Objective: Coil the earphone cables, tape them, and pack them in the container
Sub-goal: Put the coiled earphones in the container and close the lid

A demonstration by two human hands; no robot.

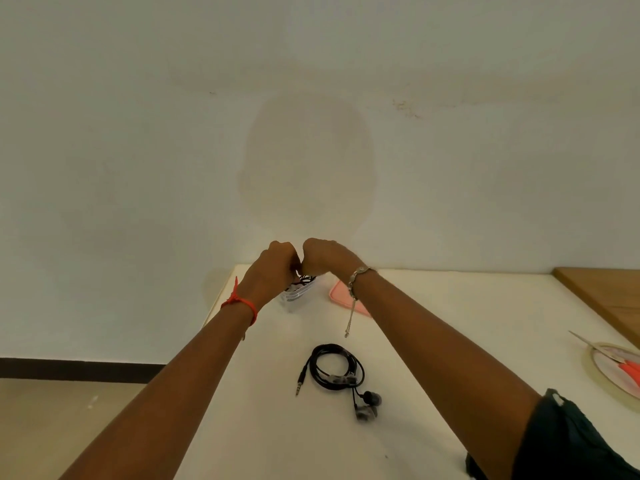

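A clear plastic container (298, 295) stands at the far side of the white table, with black cable (306, 280) showing inside it. My left hand (277, 266) and my right hand (320, 256) are held together just above its opening, knuckles touching and fingers curled downward. What the fingers grip is hidden behind the hands. A coiled black earphone (337, 370) lies on the table nearer to me, its jack to the left and its two earbuds (367, 407) at the lower right.
A pink lid (341, 294) lies to the right of the container. At the right edge a round plate (614, 370) holds red-handled scissors (628, 368). A wooden surface (602, 292) adjoins the table at the far right. The table's left edge drops to the floor.
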